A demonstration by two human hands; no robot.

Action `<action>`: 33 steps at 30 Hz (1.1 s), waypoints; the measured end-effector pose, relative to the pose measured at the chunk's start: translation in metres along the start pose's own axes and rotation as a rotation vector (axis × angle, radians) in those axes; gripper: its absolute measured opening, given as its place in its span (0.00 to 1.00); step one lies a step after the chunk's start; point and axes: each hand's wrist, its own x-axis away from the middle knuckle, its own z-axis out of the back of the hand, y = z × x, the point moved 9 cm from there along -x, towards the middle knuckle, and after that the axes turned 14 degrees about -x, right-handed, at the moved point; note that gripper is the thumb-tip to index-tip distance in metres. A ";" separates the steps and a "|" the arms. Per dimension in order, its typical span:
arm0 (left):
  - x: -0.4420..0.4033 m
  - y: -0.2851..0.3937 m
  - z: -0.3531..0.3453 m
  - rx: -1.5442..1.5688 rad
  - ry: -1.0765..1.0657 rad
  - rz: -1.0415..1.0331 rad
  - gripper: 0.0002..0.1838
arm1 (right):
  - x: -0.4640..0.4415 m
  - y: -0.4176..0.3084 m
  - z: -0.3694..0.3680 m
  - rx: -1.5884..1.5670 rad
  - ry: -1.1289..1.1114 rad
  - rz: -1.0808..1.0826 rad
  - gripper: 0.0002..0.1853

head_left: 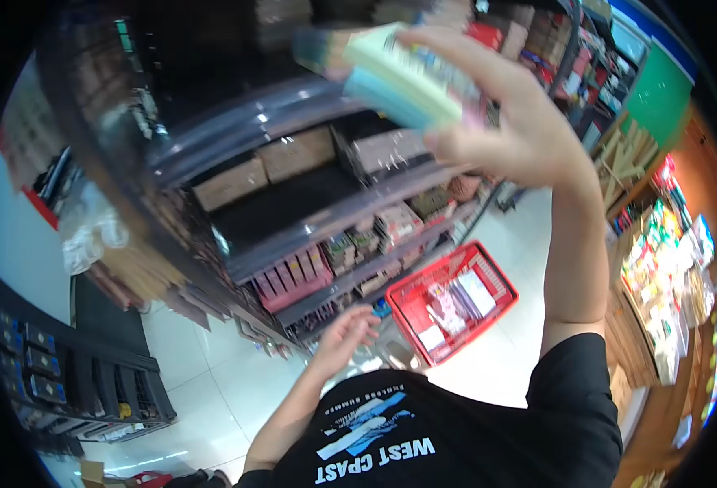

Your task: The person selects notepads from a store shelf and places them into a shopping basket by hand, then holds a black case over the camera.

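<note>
My right hand (521,122) is raised in front of the upper shelf, its thumb and fingers closed around a pastel stack (411,77) with pale yellow-green and light blue layers. Motion blur hides its exact kind, and its far end lies close to goods on the shelf. My left hand (346,337) hangs low by the bottom shelves with fingers loosely bent and apart, holding nothing visible. Just right of it, a red shopping basket (464,337) stands on the floor, containing a pink-patterned item (448,309) and some white and grey packs (476,293).
A dark shelf rack (285,232) fills the space ahead, with cardboard boxes (297,153), a pink plastic basket (293,281) and small packs. Plastic-wrapped goods (94,228) hang at left. Wooden display shelves (643,317) stand at right, and a low dark rack (90,382) at lower left.
</note>
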 end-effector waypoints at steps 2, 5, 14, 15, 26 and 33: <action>-0.005 0.018 -0.009 0.156 -0.073 -0.044 0.26 | 0.048 -0.002 -0.028 -0.044 -0.088 -0.084 0.41; -0.019 0.041 -0.025 0.329 -0.165 -0.051 0.33 | 0.119 0.011 -0.079 -0.098 -0.173 -0.231 0.41; -0.058 -0.040 -0.058 0.283 -0.125 0.340 0.27 | 0.287 0.073 -0.199 -0.233 -0.470 -0.535 0.48; -0.057 -0.059 -0.059 0.262 -0.111 0.389 0.27 | 0.302 0.079 -0.206 -0.245 -0.464 -0.553 0.48; -0.072 -0.158 -0.099 0.111 -0.104 0.723 0.34 | 0.427 0.146 -0.276 -0.506 -0.450 -0.924 0.57; -0.085 -0.169 -0.084 -0.182 -0.038 0.714 0.36 | 0.530 0.226 -0.296 -0.259 -0.627 -1.158 0.59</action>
